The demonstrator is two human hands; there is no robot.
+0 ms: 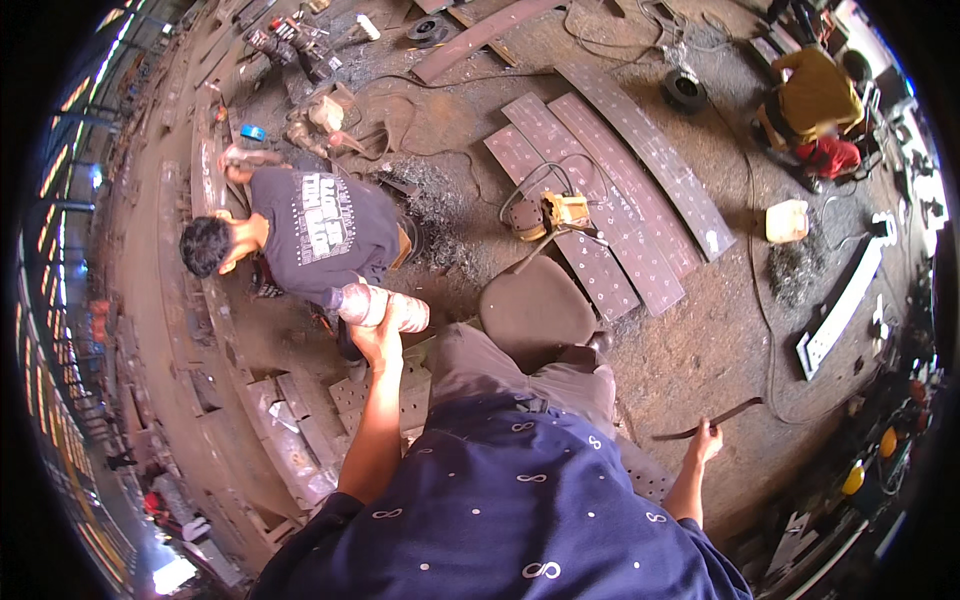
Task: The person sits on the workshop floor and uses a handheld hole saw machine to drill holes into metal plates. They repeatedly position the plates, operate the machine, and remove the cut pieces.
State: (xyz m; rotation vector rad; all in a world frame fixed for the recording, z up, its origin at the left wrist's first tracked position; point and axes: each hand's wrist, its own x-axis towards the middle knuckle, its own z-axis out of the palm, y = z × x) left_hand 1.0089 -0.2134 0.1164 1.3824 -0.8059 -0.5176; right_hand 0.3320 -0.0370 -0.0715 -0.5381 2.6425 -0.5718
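Note:
My left hand (377, 345) is raised in front of me, its fingers wrapped round a clear plastic bottle (400, 310) that lies nearly level with a pinkish tint. Low at my right side, my right hand (708, 441) is closed on a thin, dark, slightly bent strip (738, 409); whether it is metal or a strap I cannot tell. A co-worker (320, 225) in a dark printed shirt crouches just beyond the bottle, facing left. Straight ahead of my legs stands a rounded brown seat (537, 308).
Long drilled steel plates (640, 190) lie ahead on the floor, with a yellow machine (567, 211) on them. Cables (765, 330) trail across the ground. Another person (815, 95) sits far right near a yellowish jerrycan (787, 221). A pale steel bar (845, 295) lies at right.

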